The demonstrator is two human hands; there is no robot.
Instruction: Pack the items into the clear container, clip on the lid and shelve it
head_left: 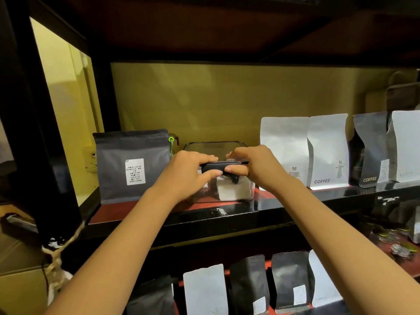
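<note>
The clear container (236, 194) stands on the shelf (227, 212) between a dark pouch and white coffee bags. Its clear lid (213, 147) lies on top. A black clip (216, 167) runs along the lid's near edge. My left hand (193, 170) grips the clip's left end, thumb under and fingers over it. My right hand (252, 165) holds the clip's right end the same way. Inside the container I see a white packet (231, 189) and a small dark item; the rest is hidden behind my hands.
A dark grey labelled pouch (131, 167) stands left of the container. White coffee bags (304, 153) and a dark one (366, 153) stand to the right. The shelf below holds several black and white bags (227, 289). A black post (34, 133) frames the left side.
</note>
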